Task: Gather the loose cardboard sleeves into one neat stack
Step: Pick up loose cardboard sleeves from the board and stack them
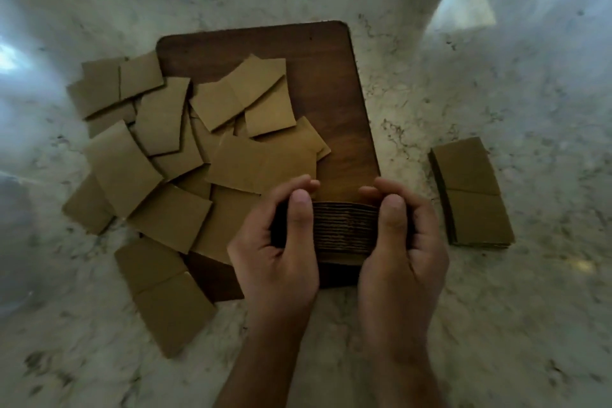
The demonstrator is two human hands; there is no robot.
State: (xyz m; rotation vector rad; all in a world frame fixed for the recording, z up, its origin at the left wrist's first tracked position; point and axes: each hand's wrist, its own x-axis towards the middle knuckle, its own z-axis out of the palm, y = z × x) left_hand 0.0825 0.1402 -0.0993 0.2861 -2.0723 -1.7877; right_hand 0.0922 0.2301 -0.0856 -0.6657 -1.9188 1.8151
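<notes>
Both hands hold one bundle of brown cardboard sleeves (344, 228) on edge over the near end of a dark wooden board (324, 76). My left hand (281, 255) grips its left end, my right hand (400, 255) grips its right end, thumbs on top. Several loose flat sleeves (172, 142) lie scattered and overlapping across the left of the board and the counter beside it. A separate neat stack of sleeves (470, 192) lies flat on the counter to the right of my hands.
Everything rests on a pale marbled counter (496, 308). One loose sleeve (165, 291) lies nearest me at the lower left. A bright patch of light (463, 7) falls on the far right of the counter.
</notes>
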